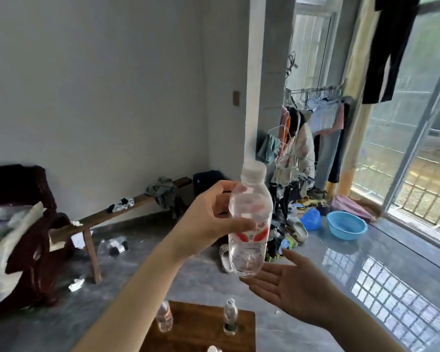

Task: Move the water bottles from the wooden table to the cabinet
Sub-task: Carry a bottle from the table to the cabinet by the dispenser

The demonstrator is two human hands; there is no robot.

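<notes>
My left hand (pixel 211 214) grips a clear water bottle (pixel 249 224) with a white cap and a red-and-white label, held upright in mid-air. Just below and to the right of the bottle's base, my right hand (pixel 292 285) lies open, palm up, holding nothing. The wooden table (pixel 203 334) is at the bottom of the view. Two bottles stand on it: one with a red label (pixel 164 316) and one with a dark label (pixel 230 317). A white cap of a third bottle (pixel 214 349) peeks in at the bottom edge. No cabinet is in view.
A long wooden bench (pixel 112 214) with clothes runs along the white wall. A dark chair (pixel 31 224) draped with white cloth stands at the left. A clothes rack (pixel 313 138), shoes and a blue basin (pixel 346 224) crowd the right by the glass door.
</notes>
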